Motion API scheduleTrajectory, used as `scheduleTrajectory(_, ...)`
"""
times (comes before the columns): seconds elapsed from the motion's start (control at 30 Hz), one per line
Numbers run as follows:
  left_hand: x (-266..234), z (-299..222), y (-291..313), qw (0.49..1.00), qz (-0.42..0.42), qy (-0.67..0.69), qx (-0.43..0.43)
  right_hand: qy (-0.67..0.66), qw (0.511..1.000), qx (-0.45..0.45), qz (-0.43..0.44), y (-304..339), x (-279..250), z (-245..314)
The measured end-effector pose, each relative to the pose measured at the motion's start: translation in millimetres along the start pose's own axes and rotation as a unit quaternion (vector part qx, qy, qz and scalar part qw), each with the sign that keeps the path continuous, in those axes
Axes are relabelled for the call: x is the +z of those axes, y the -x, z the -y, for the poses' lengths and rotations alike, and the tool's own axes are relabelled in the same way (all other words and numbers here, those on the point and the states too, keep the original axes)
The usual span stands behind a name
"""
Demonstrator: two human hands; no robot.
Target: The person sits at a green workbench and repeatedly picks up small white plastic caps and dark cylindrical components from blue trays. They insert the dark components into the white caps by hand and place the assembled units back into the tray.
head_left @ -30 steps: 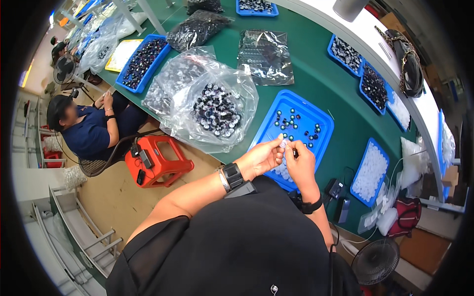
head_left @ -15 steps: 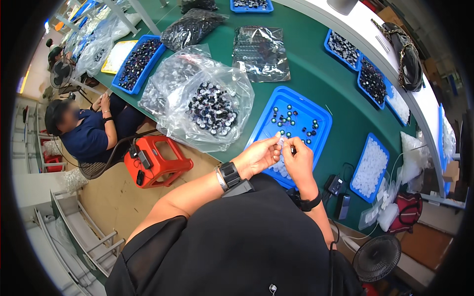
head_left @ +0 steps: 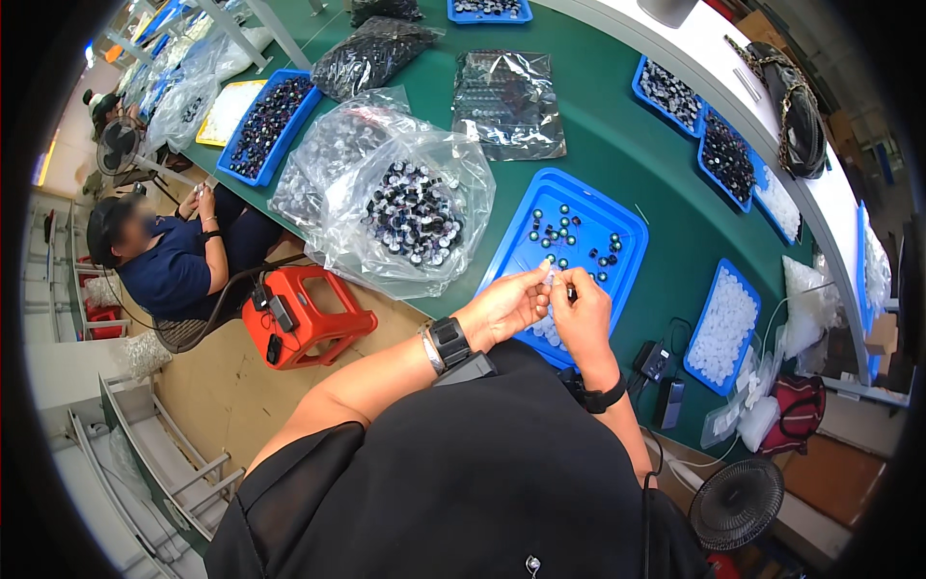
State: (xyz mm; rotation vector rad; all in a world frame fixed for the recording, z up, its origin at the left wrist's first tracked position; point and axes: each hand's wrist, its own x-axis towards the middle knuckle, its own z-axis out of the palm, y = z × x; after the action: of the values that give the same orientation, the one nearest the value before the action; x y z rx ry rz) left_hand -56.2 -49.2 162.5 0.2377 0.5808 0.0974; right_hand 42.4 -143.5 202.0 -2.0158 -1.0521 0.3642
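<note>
My left hand (head_left: 503, 307) and my right hand (head_left: 585, 317) meet over the near part of a blue tray (head_left: 625, 278). Thumb and finger of each are pinched at a small whitish, translucent piece (head_left: 551, 276) between them. A small dark thing (head_left: 572, 292) shows among the right fingers; its kind cannot be made out. Farther back in the tray lie several small dark, shiny round parts (head_left: 563, 220). White pieces (head_left: 547, 331) lie in the tray's near end, partly covered by my hands.
An open clear plastic bag (head_left: 473, 179) of black-and-white parts lies left of the tray. A blue tray of white pieces (head_left: 721, 333) stands to the right, near black power adapters (head_left: 653, 361). A red stool (head_left: 307, 314) and a seated person (head_left: 174, 256) are at the left.
My hands hold almost the same place and pinch, with only slight finger movement. The seated person's hands have shifted a little.
</note>
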Motion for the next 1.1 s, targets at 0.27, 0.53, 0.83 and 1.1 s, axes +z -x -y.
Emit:
scheduleTrajectory(0.27, 7, -6, 8, 0.997, 0.001, -0.052, 0.051, -0.112, 0.992, 0.029, 0.047, -3, 6, -17)
scheduleTrajectory(0.53, 13, -7, 15, 0.975, -0.038, -0.201, 0.090, -0.277, 0.948, 0.125, 0.099, -1, 11, -32)
scheduleTrajectory(0.83, 13, -5, 11, 0.901, -0.052, -0.401, 0.155, -0.278, 0.951, 0.110, 0.084, -1, 8, -29)
scheduleTrajectory(1.1, 7, -3, 5, 0.850, -0.067, -0.463, 0.243, -0.309, 0.935, 0.121, 0.122, -5, 7, -28)
